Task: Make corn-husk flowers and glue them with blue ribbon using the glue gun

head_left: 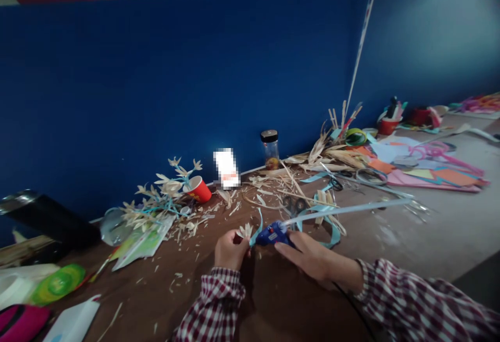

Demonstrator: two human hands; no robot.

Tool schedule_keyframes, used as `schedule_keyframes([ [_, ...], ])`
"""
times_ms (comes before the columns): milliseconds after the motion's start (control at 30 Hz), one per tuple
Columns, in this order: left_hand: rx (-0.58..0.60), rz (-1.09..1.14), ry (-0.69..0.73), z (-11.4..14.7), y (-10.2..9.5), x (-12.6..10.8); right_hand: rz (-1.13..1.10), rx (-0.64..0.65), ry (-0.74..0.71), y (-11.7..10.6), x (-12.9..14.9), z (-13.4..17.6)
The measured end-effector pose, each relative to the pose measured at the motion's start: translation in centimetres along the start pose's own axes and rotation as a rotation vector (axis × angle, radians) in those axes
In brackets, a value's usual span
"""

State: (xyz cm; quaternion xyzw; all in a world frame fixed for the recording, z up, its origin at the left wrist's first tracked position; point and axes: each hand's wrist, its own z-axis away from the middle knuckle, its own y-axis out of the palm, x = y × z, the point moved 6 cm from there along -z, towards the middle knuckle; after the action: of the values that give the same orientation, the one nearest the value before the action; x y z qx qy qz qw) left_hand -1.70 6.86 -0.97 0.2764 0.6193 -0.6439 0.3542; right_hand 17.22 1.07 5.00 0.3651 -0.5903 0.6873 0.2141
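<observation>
My left hand (231, 249) is closed on a small pale flower (245, 231) of dried husk petals, its fingers pinched round the base. A light blue ribbon (259, 227) rises beside the flower, close to the fingertips. In my right hand (308, 258) is a blue hot glue gun (273, 233), its nozzle pointing left at the flower's base. Whether the nozzle touches the flower or ribbon I cannot tell. A long translucent glue stick (347, 209) sticks out of the gun's back towards the right. The gun's dark cord runs down below my right wrist.
Finished husk flowers (160, 201) lie at the left by a tipped red paper cup (198, 190). Husk scraps litter the brown table (187, 300). A lidded jar (271, 150), scissors (334, 181), dried husks (332, 157) and coloured paper (437, 175) stand or lie along the blue partition (187, 71). A black bottle (47, 219) leans at far left.
</observation>
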Motion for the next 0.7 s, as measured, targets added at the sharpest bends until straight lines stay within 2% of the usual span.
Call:
schedule_keyframes([
  [133,0.007,0.031,-0.01,0.1,0.0,-0.1,-0.013,-0.02,0.023,-0.1,-0.1,0.1],
  [333,0.003,0.017,-0.003,0.2,0.0,-0.3,-0.027,0.005,-0.082,-0.2,0.9,0.1],
  [500,0.009,0.056,-0.013,0.1,0.1,-0.1,-0.017,-0.021,-0.025,0.0,0.2,-0.1],
  [700,0.004,0.039,-0.007,0.2,0.0,-0.3,-0.001,-0.03,-0.043,-0.2,0.3,-0.1],
])
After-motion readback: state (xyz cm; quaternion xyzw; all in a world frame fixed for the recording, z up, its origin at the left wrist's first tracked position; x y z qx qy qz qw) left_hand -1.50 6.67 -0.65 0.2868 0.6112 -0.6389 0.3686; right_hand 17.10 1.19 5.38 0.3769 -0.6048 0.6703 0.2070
